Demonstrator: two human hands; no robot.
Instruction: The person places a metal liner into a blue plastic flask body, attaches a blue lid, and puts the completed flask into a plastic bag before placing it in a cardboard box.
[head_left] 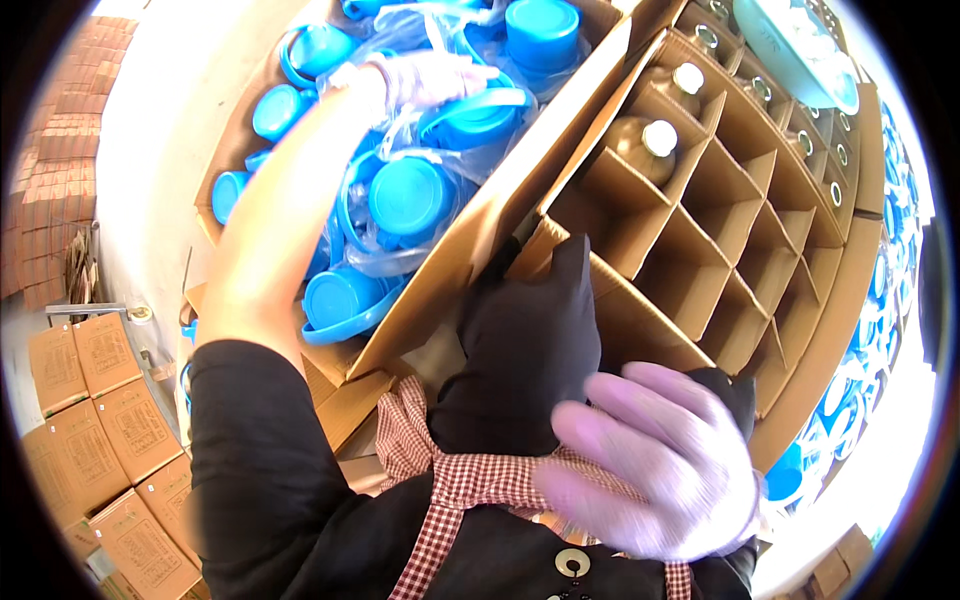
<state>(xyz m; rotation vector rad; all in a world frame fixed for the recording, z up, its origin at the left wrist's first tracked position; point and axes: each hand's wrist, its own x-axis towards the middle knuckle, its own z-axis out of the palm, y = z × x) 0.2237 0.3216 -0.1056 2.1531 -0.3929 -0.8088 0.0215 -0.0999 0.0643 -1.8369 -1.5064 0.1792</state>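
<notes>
My left hand (pixel 430 80), in a thin pale glove, reaches into an open carton (pixel 462 250) of blue plastic caps with loop handles. Its fingers are stretched out over clear plastic film, close to a blue cap (pixel 475 120); nothing shows in its grasp. Another blue cap (pixel 410 195) lies nearer to me. In front of my body my right hand (pixel 665 460), gloved too, is raised with its fingers spread and holds nothing; motion blurs it slightly. To the right, a divided carton (pixel 715 250) contains two bottles with white tops, one being a brownish bottle (pixel 640 150).
A light-blue basin (pixel 800 50) of white pieces rests over the far end of the divided carton, near several open-necked bottles. Many blue-capped items (pixel 850 390) stand at the far right. Closed cartons (pixel 130 430) are stacked at lower left.
</notes>
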